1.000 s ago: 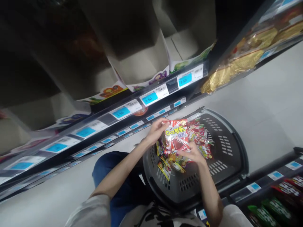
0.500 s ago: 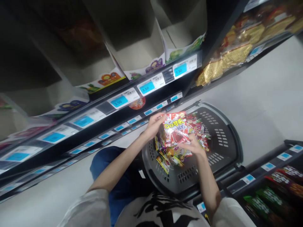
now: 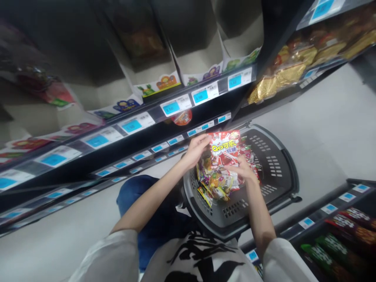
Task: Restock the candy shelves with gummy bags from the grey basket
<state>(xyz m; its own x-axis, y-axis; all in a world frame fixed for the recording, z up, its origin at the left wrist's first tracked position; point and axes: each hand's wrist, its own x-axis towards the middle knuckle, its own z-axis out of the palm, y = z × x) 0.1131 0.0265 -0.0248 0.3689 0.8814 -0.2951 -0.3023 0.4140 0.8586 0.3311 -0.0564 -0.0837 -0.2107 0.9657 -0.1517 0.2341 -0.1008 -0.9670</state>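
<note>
A red and white candy bag (image 3: 225, 148) with yellow lettering is held up over the shopping basket. My left hand (image 3: 197, 149) pinches its upper left corner. My right hand (image 3: 243, 168) grips its lower right edge, thumb and fingers closed on it. Below them stands a dark grey shopping basket (image 3: 289, 170) with slotted walls. Several colourful candy bags (image 3: 220, 184) lie loose in it, partly covered by the held bag and my right hand.
A shelf of white display boxes (image 3: 194, 60) with blue price tags (image 3: 173, 107) runs along the left and top. Gold-coloured packages (image 3: 277, 82) sit on a shelf at upper right. Green snack packs (image 3: 331, 250) stand on a lower right shelf. Pale floor (image 3: 329, 117) shows beyond the basket.
The view has shifted, so the shelf boxes appear further right. Both hands still hold the candy bag, which appears slightly higher and further right in the view.
</note>
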